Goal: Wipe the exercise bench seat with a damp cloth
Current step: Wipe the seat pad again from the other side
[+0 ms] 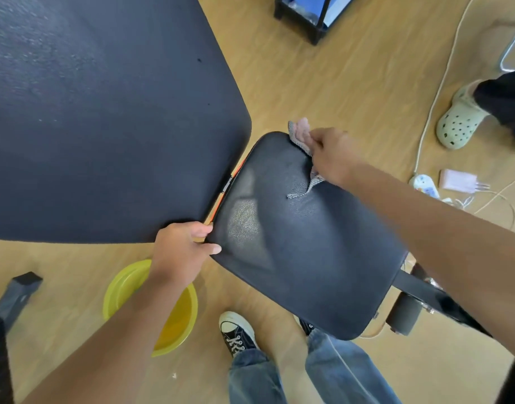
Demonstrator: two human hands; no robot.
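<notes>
The black padded bench seat (302,252) fills the middle of the view, with shiny damp patches near its far left part. My right hand (330,154) presses a pinkish-grey cloth (300,131) onto the seat's far right corner; one cloth end trails onto the seat below my hand. My left hand (183,249) grips the seat's left corner, thumb on top, right where the seat meets the large black backrest pad (104,118).
A yellow basin (174,322) of water stands on the wooden floor under my left forearm. Beside the seat stand my sneakers (235,333). Another person's foot in a green clog (458,118) is at far right, near white cables and a power strip (425,185). The bench's foam roller (403,316) sticks out at right.
</notes>
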